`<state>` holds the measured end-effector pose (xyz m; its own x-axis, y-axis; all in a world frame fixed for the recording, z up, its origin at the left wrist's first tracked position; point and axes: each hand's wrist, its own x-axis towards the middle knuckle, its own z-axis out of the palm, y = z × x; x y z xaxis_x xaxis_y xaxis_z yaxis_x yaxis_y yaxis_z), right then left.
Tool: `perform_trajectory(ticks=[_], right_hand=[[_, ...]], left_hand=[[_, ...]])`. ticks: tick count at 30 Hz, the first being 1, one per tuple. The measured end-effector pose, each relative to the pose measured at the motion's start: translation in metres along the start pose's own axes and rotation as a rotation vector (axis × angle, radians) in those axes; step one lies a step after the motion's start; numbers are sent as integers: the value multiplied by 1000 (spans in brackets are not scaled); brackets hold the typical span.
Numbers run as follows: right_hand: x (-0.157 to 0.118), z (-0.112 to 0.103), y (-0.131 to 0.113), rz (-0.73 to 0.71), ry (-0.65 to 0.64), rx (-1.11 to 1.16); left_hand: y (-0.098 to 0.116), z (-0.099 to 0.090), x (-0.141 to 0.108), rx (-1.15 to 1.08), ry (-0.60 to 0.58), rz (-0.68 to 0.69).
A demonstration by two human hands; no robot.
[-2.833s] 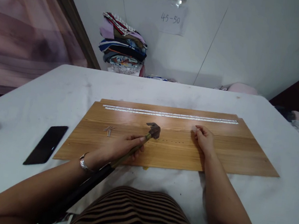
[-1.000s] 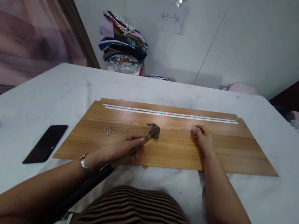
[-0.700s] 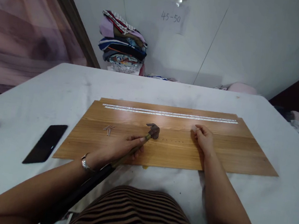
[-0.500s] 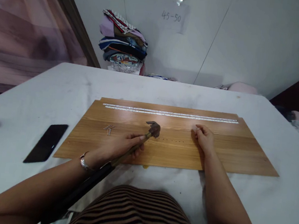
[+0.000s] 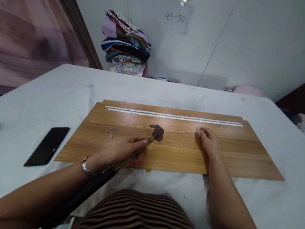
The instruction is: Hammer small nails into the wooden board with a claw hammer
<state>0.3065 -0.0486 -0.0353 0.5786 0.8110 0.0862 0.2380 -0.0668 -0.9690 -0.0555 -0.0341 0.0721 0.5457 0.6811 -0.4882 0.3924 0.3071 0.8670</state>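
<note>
White worktop, board [image 5: 219, 155] mid. Left hand [image 5: 122, 151] grips hammer [image 5: 149, 138] near its heavy head; stiff handle. Right hand [image 5: 208, 141] loosely curled, contents unclear.

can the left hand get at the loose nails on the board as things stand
Probably not freely: the left hand is wrapped around the hammer handle, though bare board lies between it and the nails.
</note>
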Motion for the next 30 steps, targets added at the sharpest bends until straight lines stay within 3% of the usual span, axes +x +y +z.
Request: perform_trajectory(ticks=[25, 30], right_hand=[[1, 0, 3, -20, 11, -17], [1, 0, 3, -27, -14, -15]], left_hand=[[-4, 1, -1, 33, 3, -20], [4, -1, -3, 37, -2, 5]])
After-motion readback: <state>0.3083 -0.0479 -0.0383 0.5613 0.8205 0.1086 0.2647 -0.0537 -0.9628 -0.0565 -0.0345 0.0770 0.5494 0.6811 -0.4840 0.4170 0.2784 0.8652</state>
